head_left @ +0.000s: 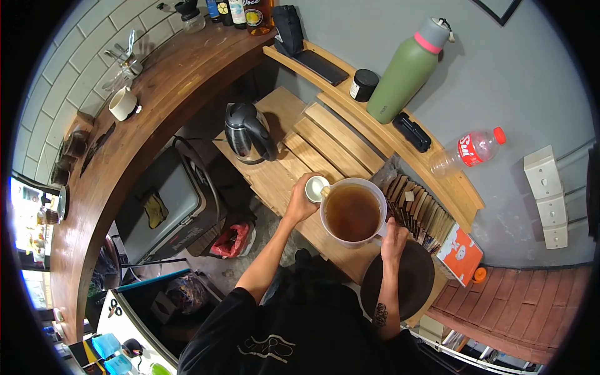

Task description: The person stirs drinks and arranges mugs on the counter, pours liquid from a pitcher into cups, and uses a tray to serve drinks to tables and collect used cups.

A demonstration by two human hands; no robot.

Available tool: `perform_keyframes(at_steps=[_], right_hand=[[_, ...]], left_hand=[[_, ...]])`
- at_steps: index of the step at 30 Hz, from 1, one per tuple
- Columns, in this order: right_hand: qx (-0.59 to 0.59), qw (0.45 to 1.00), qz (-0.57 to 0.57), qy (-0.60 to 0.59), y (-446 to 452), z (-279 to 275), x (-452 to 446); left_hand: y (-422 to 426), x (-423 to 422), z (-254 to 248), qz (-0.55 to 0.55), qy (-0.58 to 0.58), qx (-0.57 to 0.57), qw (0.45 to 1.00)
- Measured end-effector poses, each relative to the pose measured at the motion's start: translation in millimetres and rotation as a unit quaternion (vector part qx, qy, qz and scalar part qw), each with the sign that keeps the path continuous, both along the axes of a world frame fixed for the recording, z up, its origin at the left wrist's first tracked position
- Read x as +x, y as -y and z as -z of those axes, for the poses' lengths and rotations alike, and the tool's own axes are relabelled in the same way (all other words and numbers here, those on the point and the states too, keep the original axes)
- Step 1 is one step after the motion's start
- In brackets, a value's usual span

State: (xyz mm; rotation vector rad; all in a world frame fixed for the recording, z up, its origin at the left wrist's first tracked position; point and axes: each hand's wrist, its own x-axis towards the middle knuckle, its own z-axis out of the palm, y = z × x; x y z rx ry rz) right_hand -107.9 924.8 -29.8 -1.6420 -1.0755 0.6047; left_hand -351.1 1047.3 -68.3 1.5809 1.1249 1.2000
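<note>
Jug point(354, 214): we're seemingly readying pouring, cup point(317, 189) at ten o'clock.
Left hand point(302, 203): half-curled, gripping cup.
Right hand point(394, 242): clenching handle point(377, 240).
Spout point(325, 192): likely needing steadiness next.

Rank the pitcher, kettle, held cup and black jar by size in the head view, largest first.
1. Pitcher
2. Kettle
3. Held cup and black jar: too alike to rank.

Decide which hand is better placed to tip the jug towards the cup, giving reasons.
The right hand, most likely: it grips the handle of the jug of brown liquid, while the left hand is occupied holding the cup by the jug's spout.
</note>
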Motion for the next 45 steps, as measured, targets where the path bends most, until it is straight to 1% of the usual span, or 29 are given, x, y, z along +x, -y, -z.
perform_keyframes(at_steps=[2, 5, 8, 12, 15, 17, 20, 23, 29, 34, 36, 39, 41, 45], right_hand=[[-0.01, 1.0, 0.014, 0.008, -3, -9, -7], [-0.003, 0.999, 0.003, 0.039, -7, -15, -11], [-0.01, 0.999, -0.003, 0.044, -10, -28, -18], [-0.021, 0.998, -0.002, 0.06, -12, -19, -15], [0.002, 0.999, -0.006, 0.049, -14, -18, -15], [-0.008, 0.999, -0.005, 0.036, -14, -22, -17], [-0.024, 0.999, -0.007, 0.038, -13, -13, -10], [-0.048, 0.998, -0.004, 0.046, -14, -19, -11], [-0.048, 0.999, -0.001, 0.022, -15, -24, -14], [-0.026, 0.999, -0.009, 0.025, -14, -19, -11], [-0.026, 0.999, -0.008, 0.021, -14, -18, -10], [-0.019, 1.0, -0.007, 0.021, -14, -24, -13], [-0.063, 0.998, -0.002, 0.009, -14, -32, -14], [-0.067, 0.997, 0.0, 0.023, -14, -29, -13]], left_hand=[[-1, -2, 3, -0.004, 0.002, -0.005, 1.0], [-1, -5, 4, -0.009, 0.008, -0.012, 1.0], [-1, -9, 2, -0.01, 0.018, -0.009, 1.0], [0, -10, 6, -0.01, 0.025, -0.016, 0.999], [2, -10, 5, -0.015, 0.035, -0.026, 0.999], [3, -10, 3, -0.015, 0.032, -0.021, 0.999], [3, -9, 5, -0.012, 0.032, -0.015, 0.999], [3, -8, 7, -0.011, 0.036, -0.015, 0.999], [3, -6, 12, -0.015, 0.045, -0.018, 0.999], [3, -5, 13, -0.01, 0.048, -0.003, 0.999], [3, -5, 13, -0.013, 0.046, -0.023, 0.999], [3, -4, 15, -0.012, 0.057, -0.021, 0.998], [3, -4, 14, -0.011, 0.057, -0.023, 0.998], [3, -4, 16, -0.009, 0.058, -0.025, 0.998]])
